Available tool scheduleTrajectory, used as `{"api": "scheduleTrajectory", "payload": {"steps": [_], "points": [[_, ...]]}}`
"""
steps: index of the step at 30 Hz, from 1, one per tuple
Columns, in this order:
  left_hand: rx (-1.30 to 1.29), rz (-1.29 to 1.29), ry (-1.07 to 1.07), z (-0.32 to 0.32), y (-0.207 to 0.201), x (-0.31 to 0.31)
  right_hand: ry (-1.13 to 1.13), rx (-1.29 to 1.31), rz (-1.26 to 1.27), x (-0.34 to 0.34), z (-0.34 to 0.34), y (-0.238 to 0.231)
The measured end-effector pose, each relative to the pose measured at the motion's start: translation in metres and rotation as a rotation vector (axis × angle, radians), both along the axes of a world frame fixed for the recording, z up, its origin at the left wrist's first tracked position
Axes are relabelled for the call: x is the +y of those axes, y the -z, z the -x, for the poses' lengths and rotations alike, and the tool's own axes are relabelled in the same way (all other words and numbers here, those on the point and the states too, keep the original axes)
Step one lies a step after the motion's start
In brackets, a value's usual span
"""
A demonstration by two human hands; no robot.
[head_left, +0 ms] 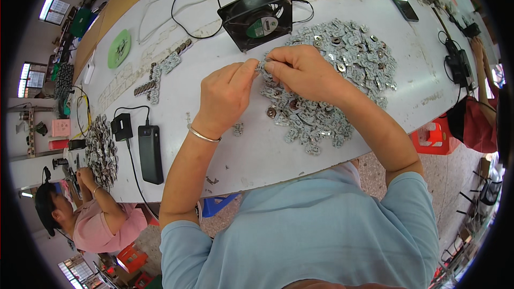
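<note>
The left grip (pixel 224 90) and right grip (pixel 304 70) pinch a small metal part (pixel 262 67), seemingly mid-fitting, which I'd say wants steady pressure next.

White table (pixel 267 160) with a heap of small metal parts (pixel 358 56), black fan (pixel 256 18), phone (pixel 399 0), green dish (pixel 119 48).

1. We see dull-shiny metal parts (pixel 313 120), heaped into a rough-looking surface.
2. Our tabletop (pixel 267 163) looks smooth and faintly glossy, with scuffed patches.
3. We wear a matt cloth shirt (pixel 316 219) and a polished metal bracelet (pixel 203 135).
4. We see a glossy phone (pixel 400 1) and a smooth plastic dish (pixel 119 48).
</note>
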State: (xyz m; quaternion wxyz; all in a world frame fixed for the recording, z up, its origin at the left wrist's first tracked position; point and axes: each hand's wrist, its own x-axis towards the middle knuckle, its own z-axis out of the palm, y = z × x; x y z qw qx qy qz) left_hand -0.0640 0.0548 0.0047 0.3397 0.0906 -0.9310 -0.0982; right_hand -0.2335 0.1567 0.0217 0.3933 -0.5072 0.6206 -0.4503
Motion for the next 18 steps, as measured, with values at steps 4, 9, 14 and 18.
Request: {"api": "scheduleTrajectory", "payload": {"steps": [4,9,14,18], "points": [[0.062,-0.047,-0.040,0.001,0.007,-0.004,0.027,0.046,0.023,-0.008,-0.002,-0.004],[0.101,-0.239,-0.154,0.002,0.003,0.004,0.125,0.154,0.167,-0.016,-0.004,0.003],[0.168,-0.094,-0.150,0.004,0.009,0.007,0.156,0.044,0.079,-0.015,-0.008,0.007],[0.137,-0.131,-0.143,0.001,0.006,0.018,0.149,0.058,0.019,-0.004,-0.008,0.006]]}}
